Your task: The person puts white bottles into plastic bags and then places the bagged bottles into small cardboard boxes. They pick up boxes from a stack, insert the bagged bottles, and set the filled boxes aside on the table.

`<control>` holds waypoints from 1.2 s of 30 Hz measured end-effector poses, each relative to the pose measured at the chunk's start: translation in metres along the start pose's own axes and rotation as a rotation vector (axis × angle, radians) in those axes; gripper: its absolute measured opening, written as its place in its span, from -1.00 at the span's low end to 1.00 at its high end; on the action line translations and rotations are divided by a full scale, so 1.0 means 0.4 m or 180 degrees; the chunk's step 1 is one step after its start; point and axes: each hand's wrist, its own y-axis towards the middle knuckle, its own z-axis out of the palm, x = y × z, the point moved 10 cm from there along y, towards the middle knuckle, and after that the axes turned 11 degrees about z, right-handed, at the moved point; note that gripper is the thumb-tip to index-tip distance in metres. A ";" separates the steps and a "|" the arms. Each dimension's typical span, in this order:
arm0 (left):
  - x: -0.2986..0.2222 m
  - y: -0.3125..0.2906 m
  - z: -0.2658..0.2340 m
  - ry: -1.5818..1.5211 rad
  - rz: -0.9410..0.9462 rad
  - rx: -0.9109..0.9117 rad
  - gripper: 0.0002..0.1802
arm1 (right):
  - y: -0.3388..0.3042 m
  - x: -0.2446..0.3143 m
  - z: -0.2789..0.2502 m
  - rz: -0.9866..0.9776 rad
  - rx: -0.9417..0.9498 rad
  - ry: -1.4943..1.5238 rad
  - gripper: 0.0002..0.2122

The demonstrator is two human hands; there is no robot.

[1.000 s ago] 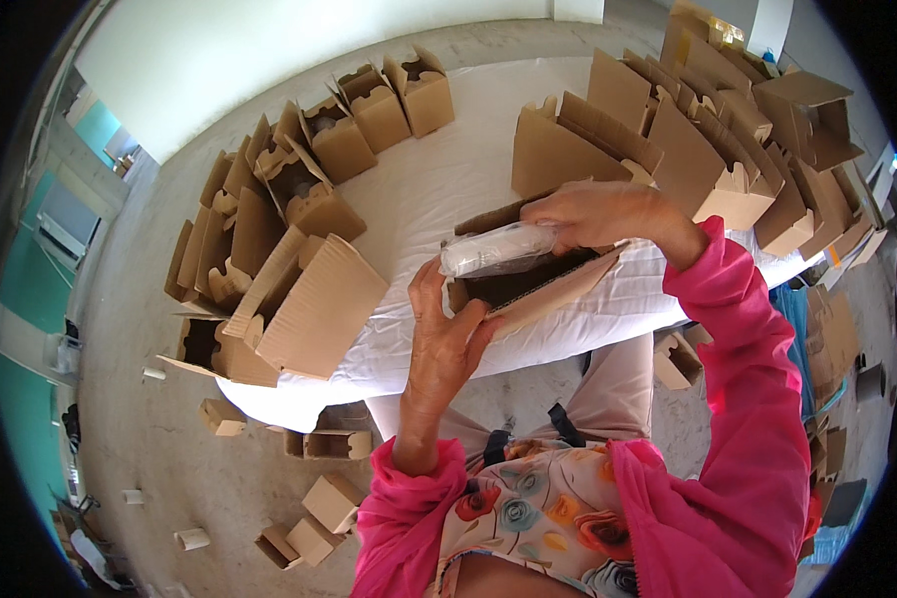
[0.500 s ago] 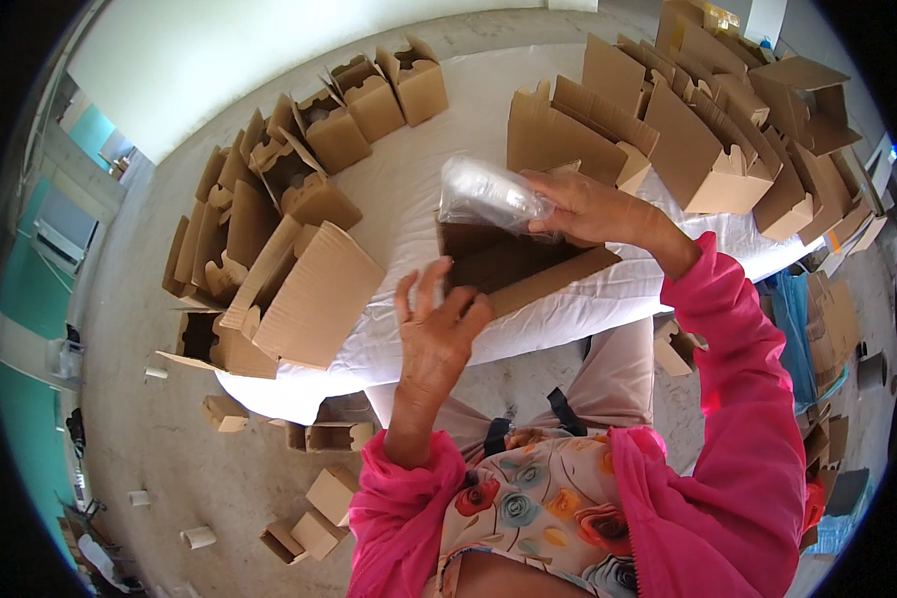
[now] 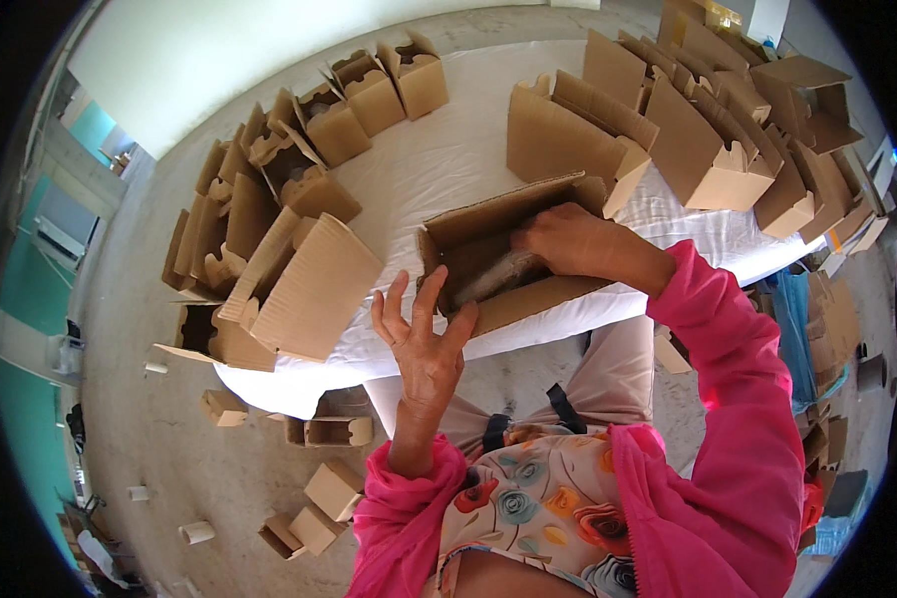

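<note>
An open brown cardboard box [image 3: 538,306] lies on the white-covered table just in front of me. My right hand [image 3: 578,242] reaches down into it, fingers closed on one end of a clear plastic-wrapped package [image 3: 498,276]. That package slants inside the box, its other end toward the left wall. What the wrapping holds cannot be made out. At the box's near left corner is my left hand [image 3: 424,344], fingers spread, with index finger and thumb against the cardboard edge.
Open boxes [image 3: 314,284] stand in a curved row along the table's left side, some with plastic-wrapped things inside. More boxes [image 3: 703,145] crowd the right side. Small boxes [image 3: 334,488] and a white tube [image 3: 196,532] lie on the floor at lower left.
My right hand has lowered the plastic-wrapped package from above the box to inside it. My left hand has shifted slightly left, its fingers spreading at the box corner.
</note>
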 end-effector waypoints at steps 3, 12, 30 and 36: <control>0.015 -0.011 0.002 -0.0212 -0.0157 -0.0142 -0.74 | 0.026 -0.017 0.010 0.0243 0.0241 0.0127 -0.78; 0.071 -0.049 0.019 -0.0888 -0.0725 -0.0531 -0.61 | -0.075 -0.021 -0.157 -0.0227 -0.1124 0.1909 -0.70; 0.125 -0.059 0.033 -0.1831 -0.1348 -0.0786 -0.75 | -0.215 -0.087 -0.046 0.0514 -0.2542 0.2886 -0.59; 0.184 -0.050 0.068 -0.1914 -0.1743 -0.0894 -0.37 | -0.162 -0.138 -0.043 0.1014 -0.2317 0.3925 -0.43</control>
